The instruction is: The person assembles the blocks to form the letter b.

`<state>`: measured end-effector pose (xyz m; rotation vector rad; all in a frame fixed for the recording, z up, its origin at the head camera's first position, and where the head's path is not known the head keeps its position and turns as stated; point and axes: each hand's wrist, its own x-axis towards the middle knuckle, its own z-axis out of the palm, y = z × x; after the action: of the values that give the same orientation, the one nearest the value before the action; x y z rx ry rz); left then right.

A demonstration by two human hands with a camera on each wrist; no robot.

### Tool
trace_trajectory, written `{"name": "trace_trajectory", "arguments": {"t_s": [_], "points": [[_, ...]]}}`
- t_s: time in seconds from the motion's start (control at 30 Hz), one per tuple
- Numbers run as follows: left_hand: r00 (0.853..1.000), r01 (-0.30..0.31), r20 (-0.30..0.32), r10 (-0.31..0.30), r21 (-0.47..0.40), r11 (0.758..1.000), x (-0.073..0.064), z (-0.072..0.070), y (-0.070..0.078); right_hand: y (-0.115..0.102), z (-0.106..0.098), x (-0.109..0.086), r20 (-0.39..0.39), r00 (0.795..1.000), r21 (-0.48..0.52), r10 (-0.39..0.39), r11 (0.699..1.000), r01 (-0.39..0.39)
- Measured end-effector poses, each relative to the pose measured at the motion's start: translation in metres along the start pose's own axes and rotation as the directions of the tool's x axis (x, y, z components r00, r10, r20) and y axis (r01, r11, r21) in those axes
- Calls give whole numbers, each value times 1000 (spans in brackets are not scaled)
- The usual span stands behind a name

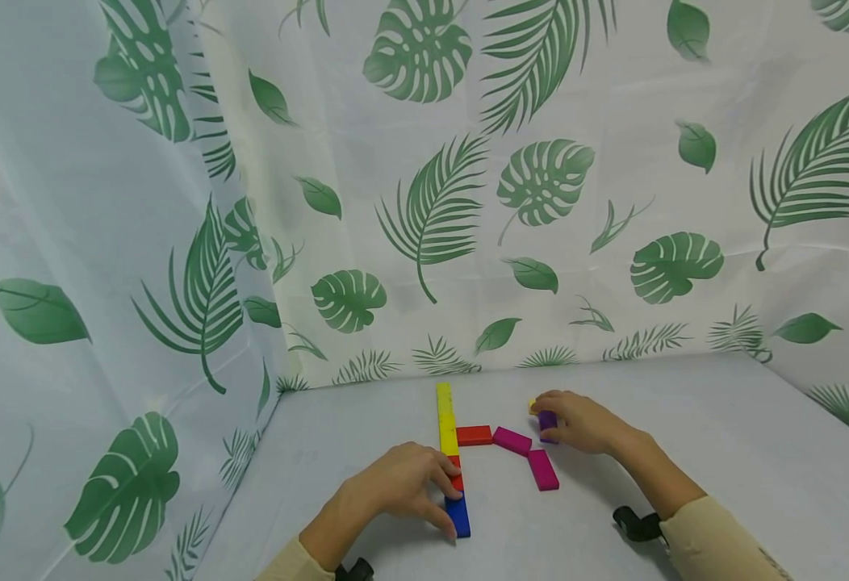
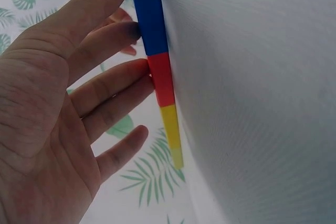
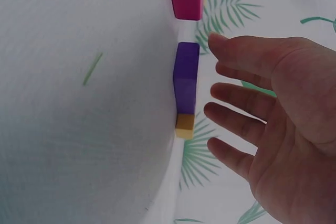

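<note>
My left hand (image 1: pixel 413 482) rests at a straight row of blocks, its fingertips touching a blue block (image 2: pixel 151 14) and the red block (image 2: pixel 161 80) beyond it. Yellow blocks (image 1: pixel 445 420) carry that row on toward the back. On the right, my right hand (image 1: pixel 580 421) is beside a purple block (image 3: pixel 187 77), fingers nearly straight and a little apart from it in the right wrist view. At the purple block's far end sits a small orange-yellow block (image 3: pixel 185 126).
Another red block (image 1: pixel 474 436) branches rightward off the yellow part of the row. Past it lie two magenta blocks, one slanted (image 1: pixel 512 440) and one pointing toward me (image 1: pixel 544 470). A leaf-printed curtain (image 1: pixel 439 242) stands behind the white tabletop (image 1: pixel 366 420).
</note>
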<state>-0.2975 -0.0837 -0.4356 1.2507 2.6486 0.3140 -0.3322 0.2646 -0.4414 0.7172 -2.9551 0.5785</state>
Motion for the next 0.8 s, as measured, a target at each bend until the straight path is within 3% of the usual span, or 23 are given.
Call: {"name": "trace_trajectory", "arguments": {"t_s": [0.27,0.8], "points": [[1000,-1,-7,1,-4,1000,0,-1,1,-1,1,-1,52,998,11,38,999,-38],[1000,2,-7,-2,-3,1000,0,0,0,-6,-3,-4,62,998,3,17,1000,-17]]}}
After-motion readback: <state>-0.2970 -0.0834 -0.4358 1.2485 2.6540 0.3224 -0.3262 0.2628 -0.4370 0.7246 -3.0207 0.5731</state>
